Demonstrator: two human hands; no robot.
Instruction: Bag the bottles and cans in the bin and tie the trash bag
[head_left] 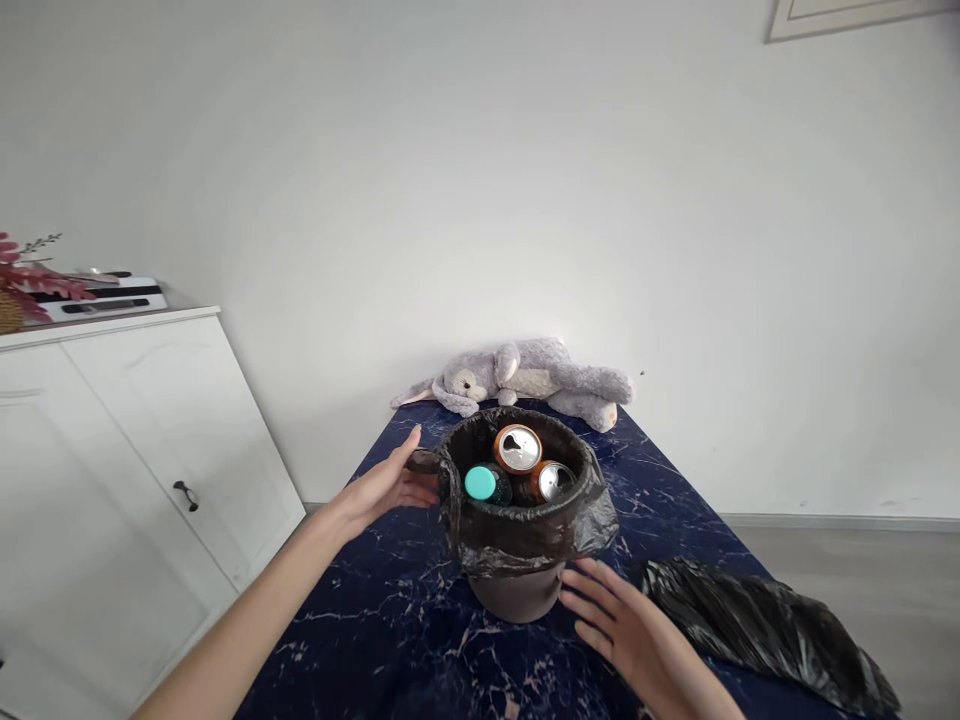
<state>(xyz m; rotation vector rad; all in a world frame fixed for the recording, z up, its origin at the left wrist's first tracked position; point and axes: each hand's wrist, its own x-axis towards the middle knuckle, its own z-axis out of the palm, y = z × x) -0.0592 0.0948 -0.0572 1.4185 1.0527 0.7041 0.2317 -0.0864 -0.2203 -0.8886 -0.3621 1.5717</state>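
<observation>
A small trash bin (517, 598) stands upright on the dark blue marbled table, lined with a black plastic bag (525, 545) folded over its rim. Inside are two orange drink cans (517, 448) with opened tops and a bottle with a turquoise cap (480, 483). My left hand (390, 480) is at the bin's left side, thumb up and fingers stretched toward the bag by a dark handle-like part (424, 460). Near the lower right of the bin is my right hand (611, 610), fingers apart, fingertips close to its wall; whether they touch it I cannot tell.
A grey plush rabbit (525, 375) lies on its side at the table's far end, against the wall. Another black plastic bag (772, 630) lies along the right edge. On the left stands a white cabinet (150, 460) with pink flowers (45, 280) on top.
</observation>
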